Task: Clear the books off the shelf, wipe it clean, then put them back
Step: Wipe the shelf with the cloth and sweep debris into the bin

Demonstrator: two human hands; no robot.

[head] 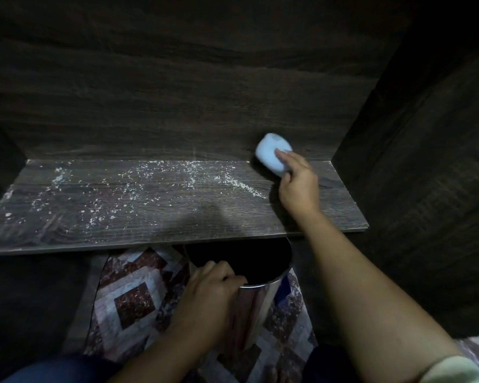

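A dark wood-grain shelf [155,217] lies in front of me with no books on it. White crumbs and dust [138,183] are scattered over its left and middle. My right hand [297,186] grips a pale blue sponge-like wiper [271,154] at the shelf's back right corner, against the back panel. My left hand [213,294] holds the rim of a shiny metal bin [260,297] just below the shelf's front edge. No books are in view.
The shelf's back panel [177,92] and dark side walls [426,161] close in the space. A patterned patchwork floor [133,297] lies under the bin. My knees in dark trousers [56,369] show at the bottom.
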